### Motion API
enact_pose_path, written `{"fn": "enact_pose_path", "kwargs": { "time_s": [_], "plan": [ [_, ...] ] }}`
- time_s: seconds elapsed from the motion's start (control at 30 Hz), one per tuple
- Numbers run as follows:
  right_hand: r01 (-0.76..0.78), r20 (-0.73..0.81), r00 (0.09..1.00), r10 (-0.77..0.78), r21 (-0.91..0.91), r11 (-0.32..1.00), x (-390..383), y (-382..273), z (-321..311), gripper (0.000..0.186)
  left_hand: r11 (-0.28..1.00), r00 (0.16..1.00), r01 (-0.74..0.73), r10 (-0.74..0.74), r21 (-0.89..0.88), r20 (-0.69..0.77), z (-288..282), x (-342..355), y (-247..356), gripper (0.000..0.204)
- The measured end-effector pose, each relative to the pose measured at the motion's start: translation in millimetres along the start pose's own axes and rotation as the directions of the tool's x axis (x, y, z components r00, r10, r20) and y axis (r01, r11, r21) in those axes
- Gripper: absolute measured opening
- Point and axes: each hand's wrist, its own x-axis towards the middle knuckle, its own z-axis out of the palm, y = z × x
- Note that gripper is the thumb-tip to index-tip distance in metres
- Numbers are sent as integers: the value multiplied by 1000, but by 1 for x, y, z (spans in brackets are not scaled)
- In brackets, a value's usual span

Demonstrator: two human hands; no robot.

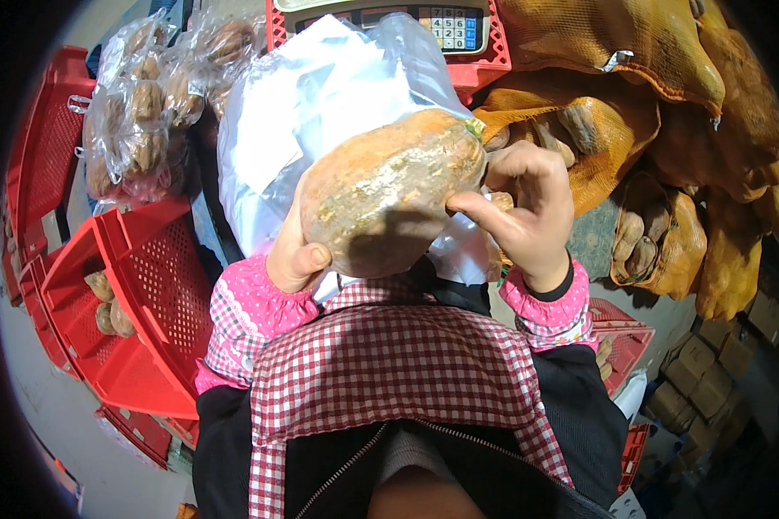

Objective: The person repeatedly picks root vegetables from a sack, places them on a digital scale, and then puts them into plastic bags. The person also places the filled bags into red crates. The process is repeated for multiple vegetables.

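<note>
Orange net sacks [610, 35], the largest items, lie from 1 to 3 o'clock; loose squashes [578, 128] show at their openings, and I judge these unbagged. A red crate [166, 285] stands at 9 o'clock, holding a few more. Clear and white plastic bags [255, 104] lie between 11 and 12 o'clock, just behind the workpiece. Bagged squashes [144, 104] are piled at 10 o'clock; I count these as done. A scale [450, 28] sits at 12 o'clock. The workpiece, one mottled squash [389, 190], is at dial centre, raised before my apron [389, 363]; I judge it unfinished while in hand. My left hand [292, 259] clamps its 8 o'clock end. My right hand [532, 208] is at its 2 o'clock end, thumb and fingers curled; glare prevents me confirming whether they pinch anything.
</note>
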Motion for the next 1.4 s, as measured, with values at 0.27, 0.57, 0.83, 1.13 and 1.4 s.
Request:
{"fn": "enact_pose_path", "kwargs": {
  "time_s": [0.27,0.57,0.83,1.13,1.4],
  "plan": [
    [112,-131,982,-138,-185,976,5,0,6,49,999,999,35,-34,-10,20,-2,1,2,109],
    [277,-58,932,-357,-520,808,12,-10,6,31,996,997,64,-62,-59,34,-1,0,3,109],
    [155,-137,962,-238,-446,882,5,-3,3,41,990,996,93,-92,-108,14,7,-2,8,110],
    [-492,285,871,401,511,705,-3,-5,7,100,922,989,-144,139,361,42,-2,-17,1,115],
    [-402,249,894,372,814,420,-13,-18,9,114,-499,504,-618,341,607,793,-1,-20,31,66]
  ]
}}
